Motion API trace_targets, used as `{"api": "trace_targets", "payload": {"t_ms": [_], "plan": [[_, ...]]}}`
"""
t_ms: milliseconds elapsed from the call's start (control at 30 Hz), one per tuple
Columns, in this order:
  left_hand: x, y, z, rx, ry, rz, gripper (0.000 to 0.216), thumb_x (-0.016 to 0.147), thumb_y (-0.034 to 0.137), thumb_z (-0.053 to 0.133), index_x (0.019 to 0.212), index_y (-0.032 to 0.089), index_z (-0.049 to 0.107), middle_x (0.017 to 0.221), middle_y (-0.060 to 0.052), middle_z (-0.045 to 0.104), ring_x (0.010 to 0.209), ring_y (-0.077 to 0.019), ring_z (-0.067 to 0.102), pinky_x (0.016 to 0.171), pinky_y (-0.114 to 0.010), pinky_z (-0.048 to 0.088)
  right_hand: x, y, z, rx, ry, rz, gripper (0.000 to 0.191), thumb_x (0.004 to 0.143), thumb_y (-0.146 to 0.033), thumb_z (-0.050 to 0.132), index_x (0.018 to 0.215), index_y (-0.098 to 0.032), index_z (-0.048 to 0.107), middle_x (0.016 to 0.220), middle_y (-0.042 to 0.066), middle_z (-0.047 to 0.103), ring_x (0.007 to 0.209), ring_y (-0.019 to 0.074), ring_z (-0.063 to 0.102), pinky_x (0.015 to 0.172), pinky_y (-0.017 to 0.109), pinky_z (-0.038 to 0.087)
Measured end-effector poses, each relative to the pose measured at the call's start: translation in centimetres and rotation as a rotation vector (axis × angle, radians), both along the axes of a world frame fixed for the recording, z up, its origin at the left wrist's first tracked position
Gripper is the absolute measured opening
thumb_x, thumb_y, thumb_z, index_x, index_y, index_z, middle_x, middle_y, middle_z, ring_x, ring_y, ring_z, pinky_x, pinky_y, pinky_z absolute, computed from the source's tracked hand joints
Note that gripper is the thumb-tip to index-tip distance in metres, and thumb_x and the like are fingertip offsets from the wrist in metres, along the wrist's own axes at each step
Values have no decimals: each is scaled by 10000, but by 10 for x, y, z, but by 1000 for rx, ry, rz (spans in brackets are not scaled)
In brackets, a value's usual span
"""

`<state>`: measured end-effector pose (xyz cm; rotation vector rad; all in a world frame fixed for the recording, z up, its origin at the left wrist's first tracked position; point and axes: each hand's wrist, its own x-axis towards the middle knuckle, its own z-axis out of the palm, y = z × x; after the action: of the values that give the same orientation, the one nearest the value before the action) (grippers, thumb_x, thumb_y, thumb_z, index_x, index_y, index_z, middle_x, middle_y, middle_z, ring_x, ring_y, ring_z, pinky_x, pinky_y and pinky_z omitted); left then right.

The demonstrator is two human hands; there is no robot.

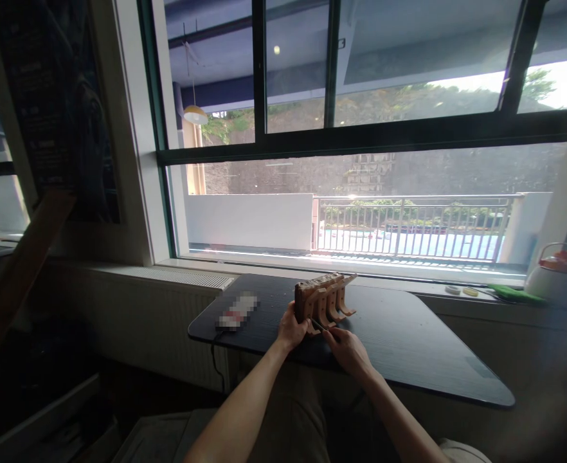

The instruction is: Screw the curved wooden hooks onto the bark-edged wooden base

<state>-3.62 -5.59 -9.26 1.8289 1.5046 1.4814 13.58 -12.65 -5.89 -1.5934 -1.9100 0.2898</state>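
A brown, wood-coloured block with a row of curved, hook-like legs [323, 301] is held at a tilt above the front of the dark table [399, 334]. My left hand [292, 329] is closed around its left end, thumb toward the near leg. In my right hand [347, 349], the fingers are pinched on a thin dark stick-like tool [317, 325]. The tool's far end reaches the lower near side of the curved-legged block. Its tip is too small to make out, and my left fingers behind the block are hidden.
Left of my hands lies a blurred-out flat object [238, 311], with a dark cable [215, 363] hanging over the table edge. Beyond the table are a window sill [264, 267] and a large window. A white kettle-like pot [558, 280] and a green item [515, 294] stand at right.
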Motion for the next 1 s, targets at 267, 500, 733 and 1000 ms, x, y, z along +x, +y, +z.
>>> {"api": "trace_targets", "payload": {"t_ms": [267, 500, 733, 1000], "plan": [[1, -1, 2, -10, -17, 14, 497, 675, 204, 650, 1143, 197, 483, 1029, -60, 649, 977, -211, 604, 879, -334, 448, 0, -1, 2, 5, -7, 11, 354, 872, -428, 406, 888, -250, 711, 877, 52, 732, 877, 224, 663, 692, 272, 429], [2, -4, 5, -12, -13, 3, 483, 686, 202, 633, 1141, 186, 473, 1033, -72, 645, 969, -216, 605, 866, -340, 450, 0, 0, 0, -1, 3, 2, 353, 871, -422, 413, 941, -251, 713, 921, 56, 730, 918, 223, 655, 739, 275, 436], [1, -5, 5, -9, -18, 1, 454, 688, 203, 633, 1120, 203, 494, 1033, -57, 649, 971, -203, 605, 880, -328, 439, 0, 2, 2, -10, -4, 13, 363, 871, -440, 412, 888, -247, 719, 860, 57, 731, 889, 224, 660, 715, 272, 436], [2, -5, 6, -19, -6, -1, 474, 691, 195, 622, 1141, 184, 475, 1051, -79, 640, 987, -219, 600, 886, -349, 439, 0, 0, 3, -2, -2, 17, 345, 869, -427, 423, 854, -248, 718, 850, 51, 730, 876, 218, 659, 702, 266, 429]]}}
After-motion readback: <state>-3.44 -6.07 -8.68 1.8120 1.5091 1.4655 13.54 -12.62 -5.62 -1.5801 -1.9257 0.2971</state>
